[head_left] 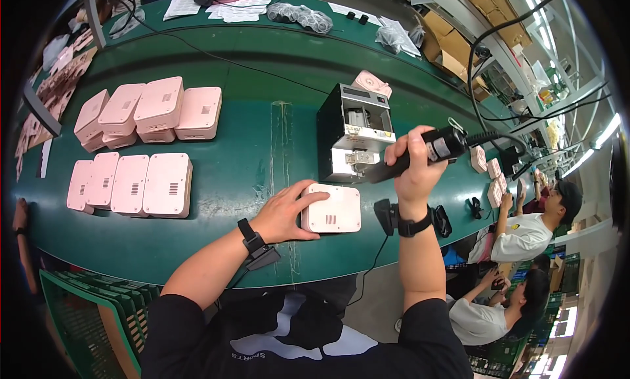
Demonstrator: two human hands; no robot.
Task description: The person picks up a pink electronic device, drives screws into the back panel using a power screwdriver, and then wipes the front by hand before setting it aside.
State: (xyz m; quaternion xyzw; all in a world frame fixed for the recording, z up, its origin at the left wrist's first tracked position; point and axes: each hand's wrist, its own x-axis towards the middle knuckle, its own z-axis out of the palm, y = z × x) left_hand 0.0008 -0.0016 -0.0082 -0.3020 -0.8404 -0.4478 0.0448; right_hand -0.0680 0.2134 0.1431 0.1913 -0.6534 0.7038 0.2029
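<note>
Twelve-plus pink boxes (pixel 335 207), one screwdriver (pixel 446 147), one machine (pixel 358 135)

The person wears a black short-sleeved shirt (pixel 400 358), its hem toward twelve o'clock; the left sleeve (pixel 172 336) shows at seven o'clock in the view, the right sleeve (pixel 433 336) at five. A rounded, pale grey print (pixel 285 321) spreads across the front, with small light lettering (pixel 249 355) at its seven o'clock. The left hand (pixel 283 213) and right hand (pixel 418 166) are bare. Each wrist has a black strap: the left strap (pixel 249 234) bears a flat dark module (pixel 264 257) at five o'clock; the right strap (pixel 416 224) bears a blocky one (pixel 386 216) at nine, trailing a thin dark cable (pixel 377 259).
</note>
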